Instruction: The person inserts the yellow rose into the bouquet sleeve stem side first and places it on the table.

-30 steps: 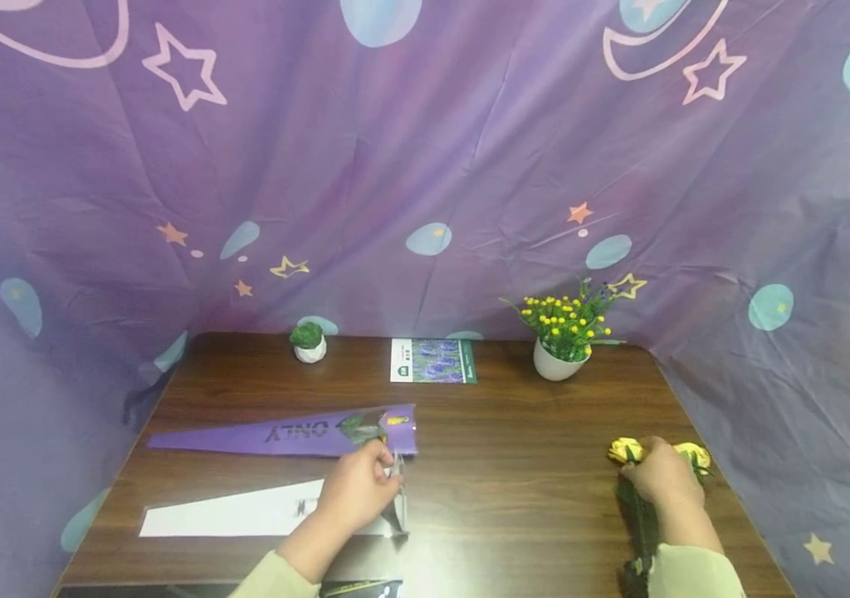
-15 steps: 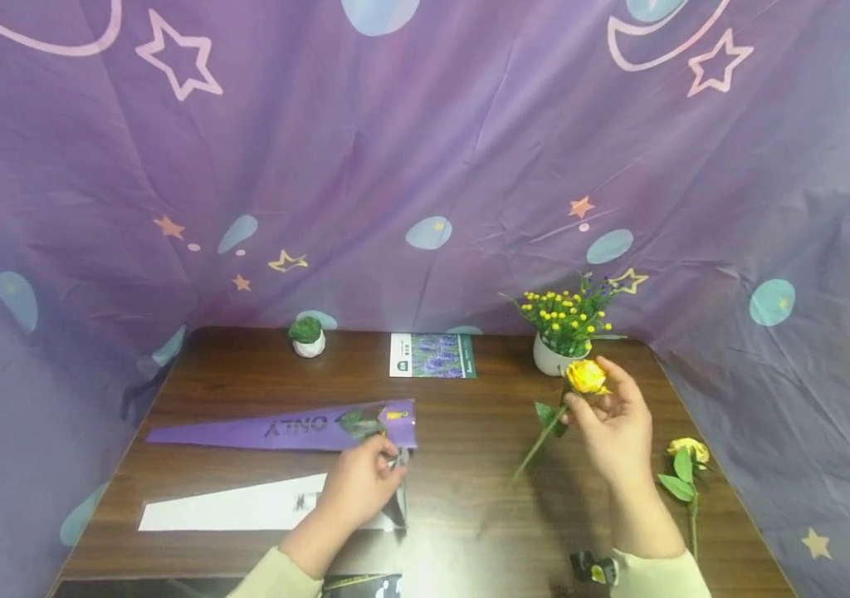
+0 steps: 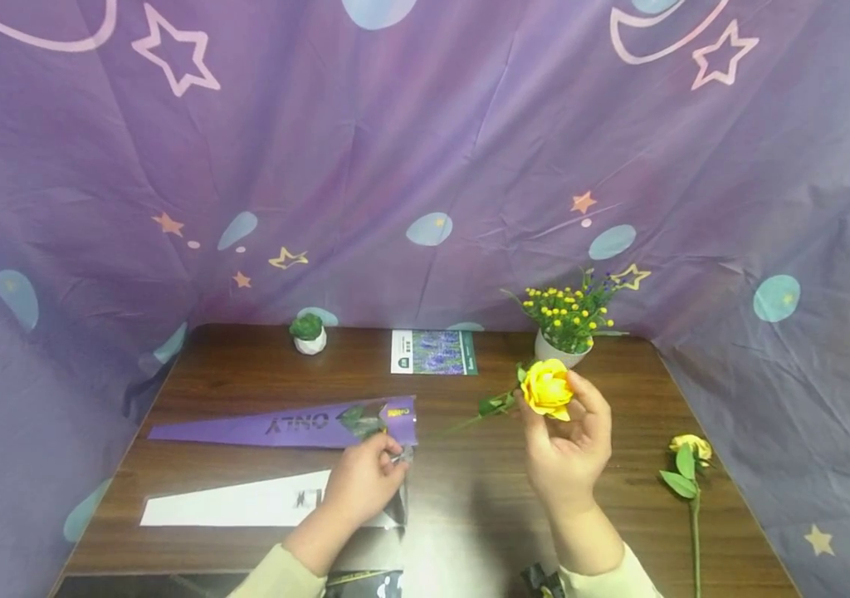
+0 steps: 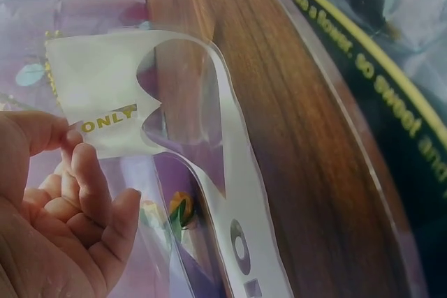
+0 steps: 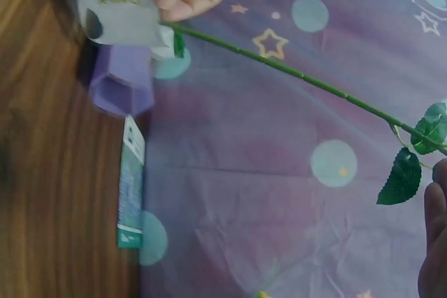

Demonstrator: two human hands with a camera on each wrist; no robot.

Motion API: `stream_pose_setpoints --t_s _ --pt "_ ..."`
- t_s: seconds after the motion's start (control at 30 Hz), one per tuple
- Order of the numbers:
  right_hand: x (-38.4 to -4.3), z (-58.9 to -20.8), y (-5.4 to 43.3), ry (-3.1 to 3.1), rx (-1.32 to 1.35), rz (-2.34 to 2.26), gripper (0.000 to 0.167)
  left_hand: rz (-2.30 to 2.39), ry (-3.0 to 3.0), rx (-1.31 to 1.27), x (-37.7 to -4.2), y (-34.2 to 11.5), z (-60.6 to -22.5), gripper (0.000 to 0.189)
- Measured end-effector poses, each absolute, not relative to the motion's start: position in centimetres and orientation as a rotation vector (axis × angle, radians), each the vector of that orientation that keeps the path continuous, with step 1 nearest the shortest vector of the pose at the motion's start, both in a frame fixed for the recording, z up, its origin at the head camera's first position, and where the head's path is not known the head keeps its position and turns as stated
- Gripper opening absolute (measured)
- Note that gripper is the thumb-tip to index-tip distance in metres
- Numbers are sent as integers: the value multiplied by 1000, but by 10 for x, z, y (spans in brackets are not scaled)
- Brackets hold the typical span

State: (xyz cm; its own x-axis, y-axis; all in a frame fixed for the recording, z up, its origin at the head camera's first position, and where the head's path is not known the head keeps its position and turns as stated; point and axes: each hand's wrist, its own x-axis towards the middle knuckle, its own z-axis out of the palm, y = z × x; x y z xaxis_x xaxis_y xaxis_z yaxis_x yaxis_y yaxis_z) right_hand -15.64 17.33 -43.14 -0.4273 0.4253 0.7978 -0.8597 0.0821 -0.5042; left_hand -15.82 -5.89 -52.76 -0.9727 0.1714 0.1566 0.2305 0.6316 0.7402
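My left hand (image 3: 368, 482) pinches the top edge of a white flower sleeve (image 3: 238, 502), which lies on the table with its narrow end to the left. In the left wrist view, the raised mouth of the sleeve shows gold "ONLY" lettering and a clear heart-shaped window. A yellow rose (image 3: 547, 389) is held by my right hand (image 3: 570, 440), thumb and fingers close below the bloom. Its long green stem (image 5: 279, 68) slants left and down toward the left hand, and in the right wrist view the stem's end is right at the sleeve's mouth.
Behind the white sleeve lies a purple sleeve (image 3: 231, 432); a black one (image 3: 365, 584) is at the front edge. Another yellow rose (image 3: 690, 448) rests at the right. A small potted succulent (image 3: 309, 332), a lavender card (image 3: 435, 352) and a potted yellow-flowered plant (image 3: 563, 340) stand along the back.
My right hand has lifted one yellow rose from the right side of the table and carried it left toward the sleeve. The left hand has stayed at the white sleeve's edge.
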Motion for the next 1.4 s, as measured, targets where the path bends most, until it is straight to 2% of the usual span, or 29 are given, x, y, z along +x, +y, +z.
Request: stream_pose_setpoints --t_s 0.33,0.73,0.93,1.03,1.4 --pt "-155 -455 164 -1504 620 1506 50 -1383 -2739 -334 -159 -56 -527 12" --pt "-154 -474 156 -1577 745 1671 55 -1486 -2634 -367 -157 -55 -519 12" --pt "-153 -479 157 -1488 867 1865 42 -1509 -2613 -371 -157 -55 -517 13" --pt "-153 -479 158 -1474 862 1927 36 -1519 -2602 -359 -157 -55 -517 13" --pt "-142 -491 164 -1697 715 1917 39 -1510 -2446 -305 -155 -53 -515 15"
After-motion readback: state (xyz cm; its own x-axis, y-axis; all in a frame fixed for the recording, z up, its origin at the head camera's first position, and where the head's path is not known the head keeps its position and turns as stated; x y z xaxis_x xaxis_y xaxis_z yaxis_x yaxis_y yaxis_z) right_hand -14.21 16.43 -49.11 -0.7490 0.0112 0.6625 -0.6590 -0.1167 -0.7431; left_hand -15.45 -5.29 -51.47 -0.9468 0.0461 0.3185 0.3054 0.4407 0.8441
